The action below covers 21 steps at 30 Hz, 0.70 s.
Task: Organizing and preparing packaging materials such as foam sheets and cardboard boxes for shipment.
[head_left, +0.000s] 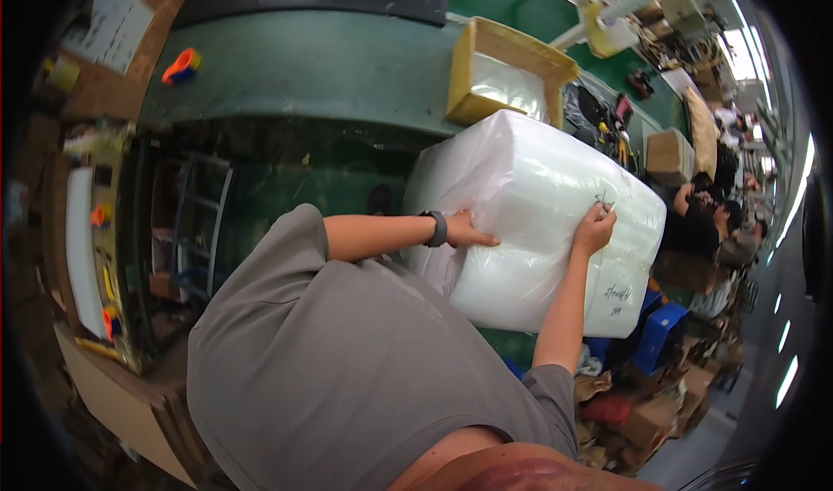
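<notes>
A big white bundle [542,174] in clear plastic wrap stands in front of me, with dark handwriting on its right side. My left hand [468,230], a dark band at its wrist, holds the bundle's near left edge, where the plastic is creased. The thumb presses on the wrap; some of the fingers are hidden. On the bundle's upper right, my right hand [594,230] is closed in a pinch around a slim pen [607,206]. Its tip is beside fresh-looking dark marks, and most of the pen is hidden by the fingers.
Behind the bundle is a green workbench [321,70] carrying an orange tape dispenser [180,67] and a yellow open box [464,88]. A rack [130,257] stands at left. Cartons [651,422] and blue bins [659,330] crowd the lower right. Other people [707,231] are at far right.
</notes>
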Motion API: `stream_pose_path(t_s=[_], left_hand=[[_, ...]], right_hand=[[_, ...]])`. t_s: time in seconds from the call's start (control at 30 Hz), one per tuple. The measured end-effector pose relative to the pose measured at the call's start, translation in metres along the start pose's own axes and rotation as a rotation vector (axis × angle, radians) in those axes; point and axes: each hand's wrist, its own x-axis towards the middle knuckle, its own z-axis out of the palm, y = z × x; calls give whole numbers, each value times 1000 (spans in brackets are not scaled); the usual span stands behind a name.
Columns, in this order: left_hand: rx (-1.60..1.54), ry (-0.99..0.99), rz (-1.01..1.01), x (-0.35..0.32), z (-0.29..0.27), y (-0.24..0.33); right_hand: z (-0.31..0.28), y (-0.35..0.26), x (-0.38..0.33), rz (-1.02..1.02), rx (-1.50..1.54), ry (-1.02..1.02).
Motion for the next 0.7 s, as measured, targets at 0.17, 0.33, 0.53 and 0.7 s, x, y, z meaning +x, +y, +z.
stream_pose_path(t_s=[0.17, 0.33, 0.53, 0.7], left_hand=[[-320, -97, -176, -127, -31, -3], [-554, 215, -323, -279, -53, -90], [-353, 1031, -347, -442, -103, -287], [-575, 1357, -400, -519, -155, -359]], right_hand=[[-21, 4, -46, -73, -286, -86], [-44, -13, -90, -121, -279, 41], [-74, -248, -252, -386, 324, -95], [-50, -394, -376, -963, 342, -785]])
